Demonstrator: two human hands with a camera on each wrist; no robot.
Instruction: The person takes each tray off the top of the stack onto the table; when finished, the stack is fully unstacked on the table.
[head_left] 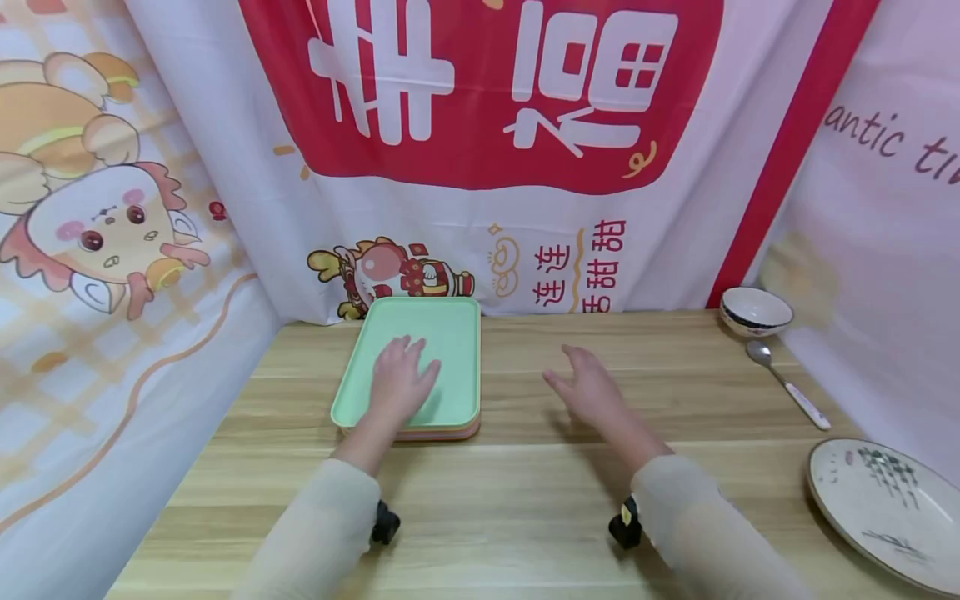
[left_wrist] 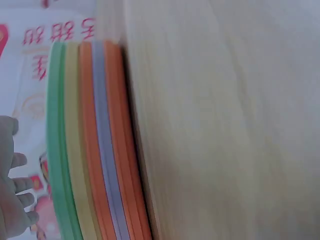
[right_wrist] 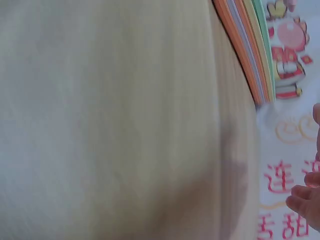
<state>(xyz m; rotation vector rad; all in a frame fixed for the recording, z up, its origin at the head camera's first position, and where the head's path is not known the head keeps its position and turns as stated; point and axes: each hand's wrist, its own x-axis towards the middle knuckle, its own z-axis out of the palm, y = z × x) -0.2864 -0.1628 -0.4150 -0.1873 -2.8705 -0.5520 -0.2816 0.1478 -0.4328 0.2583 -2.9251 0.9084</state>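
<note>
– What is shown in the head view?
– The left hand [head_left: 400, 379] is held over the green tray [head_left: 453, 358], its fingers spread. The right hand [head_left: 592, 390] is held above the wooden table [head_left: 525, 508], apart from the trays, thumb and fingers parted. At the right, a bowl [head_left: 756, 312], a spoon [head_left: 787, 385] and a plate [head_left: 888, 521] are seen.
– The left wrist view?
– The tray stack [left_wrist: 97, 150] is seen edge-on, green uppermost; a gap is left below the spread fingers.
– The right wrist view?
– The hand is cut off by the border; its full spread cannot be told there.
</note>
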